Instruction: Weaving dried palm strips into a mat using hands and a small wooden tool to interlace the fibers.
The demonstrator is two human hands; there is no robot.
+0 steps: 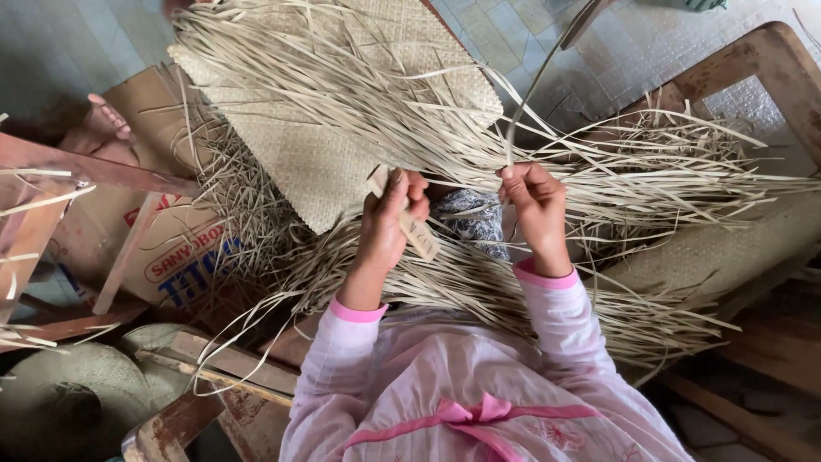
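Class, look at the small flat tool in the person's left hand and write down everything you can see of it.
The flat tool is a short, pale strip that looks like wood or bamboo, with squared ends. It lies tilted, its upper end near the thumb and its lower end jutting out below the left hand, whose fingers wrap its middle. Faint dark marks show on its lower face. It is held above the loose straw strips, beside the woven mat.

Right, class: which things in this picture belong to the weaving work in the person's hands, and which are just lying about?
In use:
- left hand, holding a small flat wooden tool
- right hand, pinching a single long strip
- loose straw strips
- partly woven mat

Lying about:
- printed cardboard box
- wooden frame
- woven hat
- someone's bare foot
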